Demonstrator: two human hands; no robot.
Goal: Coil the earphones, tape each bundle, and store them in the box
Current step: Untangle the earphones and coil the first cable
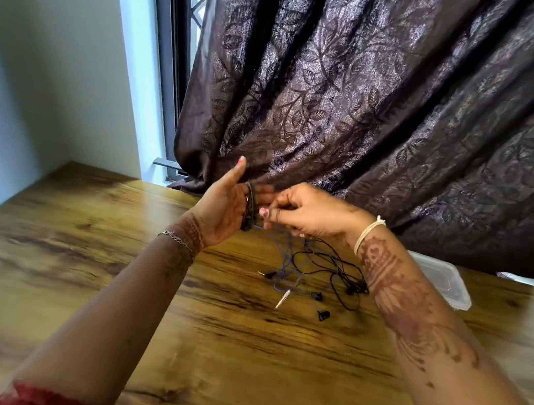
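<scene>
My left hand [223, 206] is raised above the wooden table [76, 260], fingers upright, with a dark earphone cord [250, 208] wound in several loops around them. My right hand [305, 213] sits just to its right, fingers pinched on the cord's loose end. Below the hands a tangle of black and purple earphones [313, 275] lies on the table, with earbuds and a metal jack plug [282, 299] spread towards me. A clear plastic box [444, 281] rests on the table behind my right forearm, partly hidden by it.
A dark patterned curtain [378, 97] hangs down to the table's far edge right behind my hands. A window frame [171, 66] and a pale wall [36, 64] stand at the left. Bare wood stretches left and towards me.
</scene>
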